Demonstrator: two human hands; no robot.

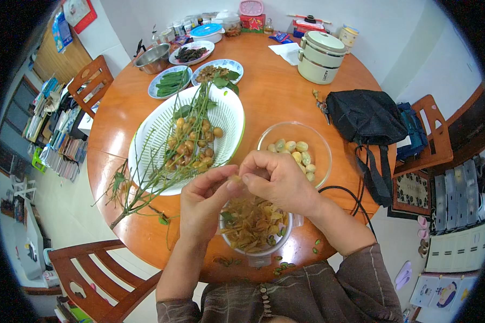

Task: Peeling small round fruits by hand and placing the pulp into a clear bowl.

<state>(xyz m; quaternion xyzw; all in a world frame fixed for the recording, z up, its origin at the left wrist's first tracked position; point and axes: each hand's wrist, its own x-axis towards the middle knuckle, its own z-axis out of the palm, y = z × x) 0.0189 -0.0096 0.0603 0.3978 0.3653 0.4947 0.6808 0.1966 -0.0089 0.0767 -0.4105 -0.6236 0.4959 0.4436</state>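
My left hand (pixel 204 202) and my right hand (pixel 281 181) meet fingertip to fingertip. Between them they pinch a small yellowish fruit (pixel 237 179), mostly hidden by the fingers. Directly below is a white-rimmed bowl (pixel 262 253) heaped with brownish fruit skins (pixel 250 230) and some green seeds. Beyond my right hand, a clear glass bowl (pixel 327 161) holds several pale, peeled fruits (pixel 302 145). To the left stands an oval white colander (pixel 145 141), where round yellow-brown fruits (pixel 190 145), looking like wampees, hang on leafy green stems (pixel 149 191) that stick out over the rim.
Green seeds (pixel 283 265) lie scattered at the near table edge. Plates of green vegetables (pixel 171 82) and dark food (pixel 190 53) stand behind the colander. A lidded food carrier (pixel 322 58), a black bag (pixel 363 115) and a black cable (pixel 357 198) are on the right. Wooden chairs (pixel 105 278) surround the table.
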